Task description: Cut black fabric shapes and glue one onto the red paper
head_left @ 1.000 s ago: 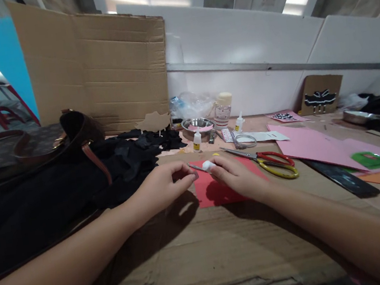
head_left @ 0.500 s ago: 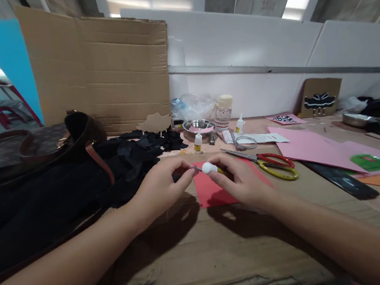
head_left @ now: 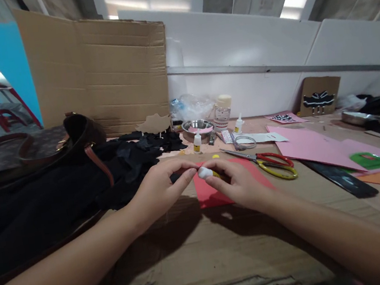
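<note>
The right hand point(head_left: 240, 181) is gripping a small white-tipped, yellow-bodied tube point(head_left: 204, 173) between thumb and fingers, its white end pointing toward the left hand point(head_left: 161, 186). The left hand's thumb and forefinger are coming close together just beside that end; whether this grip is holding a small item cannot be determined. The tube is sitting at the centre of the frame, above the flat red paper sheet point(head_left: 209, 195), which is lying on the cardboard-covered surface point(head_left: 205, 253).

A small yellow cap point(head_left: 215, 156) is resting by the sheet's far edge. Scissors with one red and one yellow handle point(head_left: 241, 155) are lying right of centre, blades pointing left. Beyond the hands, a small white bottle with a yellow label point(head_left: 197, 143) is standing upright before a round metal bowl point(head_left: 185, 129). Black fabric point(head_left: 60, 203) is occupying the left of the frame; pink paper point(head_left: 303, 145) is lying at right.
</note>
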The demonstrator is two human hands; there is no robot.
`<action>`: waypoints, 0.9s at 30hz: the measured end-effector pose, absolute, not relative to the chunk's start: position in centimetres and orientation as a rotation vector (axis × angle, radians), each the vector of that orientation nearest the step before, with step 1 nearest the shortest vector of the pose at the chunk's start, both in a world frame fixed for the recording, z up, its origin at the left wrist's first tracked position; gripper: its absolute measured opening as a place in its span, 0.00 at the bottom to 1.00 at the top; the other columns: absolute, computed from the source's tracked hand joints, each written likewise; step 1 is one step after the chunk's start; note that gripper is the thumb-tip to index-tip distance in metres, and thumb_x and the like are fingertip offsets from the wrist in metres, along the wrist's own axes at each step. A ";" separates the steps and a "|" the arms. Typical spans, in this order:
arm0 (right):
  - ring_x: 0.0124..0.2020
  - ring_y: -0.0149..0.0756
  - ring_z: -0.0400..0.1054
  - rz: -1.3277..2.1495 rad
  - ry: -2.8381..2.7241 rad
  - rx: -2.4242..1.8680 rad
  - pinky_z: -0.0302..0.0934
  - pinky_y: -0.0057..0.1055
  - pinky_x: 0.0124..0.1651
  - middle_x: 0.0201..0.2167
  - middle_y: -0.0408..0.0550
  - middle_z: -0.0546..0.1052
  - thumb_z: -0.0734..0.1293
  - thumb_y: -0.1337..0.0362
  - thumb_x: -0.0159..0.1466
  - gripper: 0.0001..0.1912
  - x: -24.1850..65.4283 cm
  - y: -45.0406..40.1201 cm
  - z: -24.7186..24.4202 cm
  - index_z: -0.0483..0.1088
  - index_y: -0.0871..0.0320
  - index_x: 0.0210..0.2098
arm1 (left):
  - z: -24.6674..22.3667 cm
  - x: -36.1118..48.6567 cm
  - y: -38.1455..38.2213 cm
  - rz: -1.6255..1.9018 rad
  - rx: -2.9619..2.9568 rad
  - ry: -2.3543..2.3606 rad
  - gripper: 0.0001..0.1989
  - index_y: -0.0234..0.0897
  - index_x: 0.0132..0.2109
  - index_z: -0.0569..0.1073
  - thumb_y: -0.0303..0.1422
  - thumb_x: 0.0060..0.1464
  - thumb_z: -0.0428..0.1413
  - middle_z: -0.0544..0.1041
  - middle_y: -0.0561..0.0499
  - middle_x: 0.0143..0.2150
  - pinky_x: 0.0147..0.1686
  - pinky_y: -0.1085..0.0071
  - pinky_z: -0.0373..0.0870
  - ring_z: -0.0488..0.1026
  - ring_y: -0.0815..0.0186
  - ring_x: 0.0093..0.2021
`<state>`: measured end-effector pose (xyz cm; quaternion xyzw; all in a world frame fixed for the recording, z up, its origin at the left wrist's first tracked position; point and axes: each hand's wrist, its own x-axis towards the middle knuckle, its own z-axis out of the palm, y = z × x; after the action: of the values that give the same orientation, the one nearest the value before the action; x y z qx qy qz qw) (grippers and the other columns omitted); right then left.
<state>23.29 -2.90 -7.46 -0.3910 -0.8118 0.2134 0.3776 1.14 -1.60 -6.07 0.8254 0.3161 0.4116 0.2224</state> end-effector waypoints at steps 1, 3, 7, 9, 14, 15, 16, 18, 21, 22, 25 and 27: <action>0.30 0.34 0.66 0.582 -2.054 -0.997 0.58 0.30 0.32 0.33 0.46 0.76 0.65 0.58 0.70 0.11 23.3 -2.9 -7.5 0.73 0.58 0.46 | -6.1 1.1 -1.6 1.145 2.275 0.869 0.08 0.39 0.45 0.79 0.34 0.65 0.56 0.83 0.53 0.44 0.47 0.73 0.70 0.78 0.67 0.45; 0.28 0.33 0.64 0.675 -2.007 -0.990 0.58 0.30 0.31 0.30 0.44 0.74 0.64 0.55 0.70 0.13 23.2 -3.0 -7.5 0.73 0.58 0.45 | -6.0 1.2 -1.7 1.162 2.265 0.861 0.08 0.39 0.46 0.79 0.34 0.65 0.56 0.83 0.53 0.45 0.49 0.73 0.70 0.78 0.66 0.46; 0.24 0.30 0.61 0.899 -1.900 -0.965 0.56 0.28 0.28 0.25 0.40 0.68 0.63 0.50 0.71 0.17 22.8 -3.0 -7.3 0.72 0.58 0.43 | -6.1 1.4 -1.9 1.156 2.245 0.845 0.11 0.37 0.51 0.77 0.34 0.65 0.55 0.82 0.50 0.49 0.52 0.71 0.72 0.78 0.65 0.50; 0.23 0.29 0.61 0.975 -1.854 -0.948 0.56 0.28 0.27 0.24 0.39 0.68 0.64 0.48 0.70 0.18 22.7 -2.9 -7.2 0.72 0.58 0.41 | -6.2 1.4 -2.0 1.140 2.260 0.855 0.15 0.36 0.56 0.75 0.34 0.66 0.54 0.81 0.48 0.54 0.57 0.69 0.71 0.76 0.63 0.55; 0.20 0.28 0.60 1.164 -1.741 -0.942 0.55 0.27 0.23 0.21 0.37 0.68 0.65 0.45 0.68 0.21 22.7 -2.5 -7.7 0.69 0.57 0.39 | -6.8 1.4 -2.1 1.039 2.317 0.800 0.26 0.37 0.70 0.61 0.34 0.68 0.49 0.65 0.47 0.71 0.69 0.62 0.59 0.61 0.61 0.70; 0.19 0.27 0.60 1.189 -1.734 -0.938 0.54 0.27 0.22 0.21 0.37 0.68 0.65 0.44 0.68 0.21 22.7 -2.5 -7.8 0.68 0.57 0.38 | -6.9 1.5 -2.1 1.011 2.313 0.779 0.26 0.37 0.71 0.59 0.34 0.68 0.48 0.63 0.48 0.71 0.69 0.62 0.59 0.60 0.61 0.71; 0.19 0.27 0.59 1.202 -1.730 -0.933 0.54 0.26 0.22 0.21 0.37 0.68 0.65 0.44 0.68 0.20 22.7 -2.5 -7.9 0.68 0.57 0.38 | -7.0 1.5 -2.2 0.987 2.304 0.765 0.26 0.37 0.71 0.59 0.34 0.69 0.47 0.63 0.48 0.72 0.69 0.61 0.58 0.60 0.62 0.71; 0.19 0.26 0.59 1.194 -1.726 -0.922 0.53 0.26 0.22 0.21 0.36 0.67 0.65 0.45 0.68 0.20 22.8 -2.4 -8.1 0.68 0.57 0.37 | -7.0 1.6 -2.2 0.949 2.288 0.763 0.26 0.37 0.71 0.58 0.34 0.69 0.46 0.63 0.47 0.72 0.70 0.60 0.58 0.61 0.61 0.71; 0.20 0.26 0.59 1.157 -1.729 -0.913 0.53 0.26 0.23 0.21 0.36 0.66 0.66 0.47 0.69 0.19 22.8 -2.4 -8.2 0.68 0.57 0.36 | -6.9 1.7 -2.3 0.926 2.283 0.783 0.27 0.37 0.72 0.58 0.35 0.69 0.46 0.61 0.47 0.72 0.70 0.60 0.56 0.59 0.61 0.71; 0.20 0.26 0.59 1.151 -1.727 -0.912 0.54 0.26 0.23 0.21 0.36 0.66 0.66 0.47 0.69 0.19 22.8 -2.4 -8.2 0.68 0.57 0.36 | -6.9 1.6 -2.3 0.923 2.287 0.789 0.27 0.36 0.72 0.57 0.36 0.69 0.46 0.61 0.47 0.72 0.70 0.60 0.56 0.59 0.61 0.71; 0.20 0.26 0.58 1.149 -1.717 -0.912 0.53 0.26 0.23 0.21 0.36 0.66 0.66 0.47 0.68 0.19 22.6 -2.4 -8.1 0.68 0.57 0.36 | -6.9 1.6 -2.4 0.912 2.324 0.807 0.28 0.35 0.72 0.56 0.36 0.69 0.45 0.61 0.46 0.72 0.70 0.60 0.56 0.59 0.61 0.71; 0.19 0.26 0.58 1.135 -1.712 -0.914 0.53 0.26 0.23 0.20 0.36 0.65 0.66 0.46 0.68 0.19 22.5 -2.5 -7.9 0.68 0.57 0.35 | -6.9 1.6 -2.5 0.901 2.377 0.827 0.28 0.33 0.72 0.55 0.36 0.69 0.44 0.61 0.44 0.72 0.69 0.59 0.58 0.60 0.59 0.71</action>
<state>22.48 -2.50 -7.87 -0.3666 -0.6869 0.4552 0.4319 1.60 -2.51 -6.91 0.8649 0.3008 0.3280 0.2322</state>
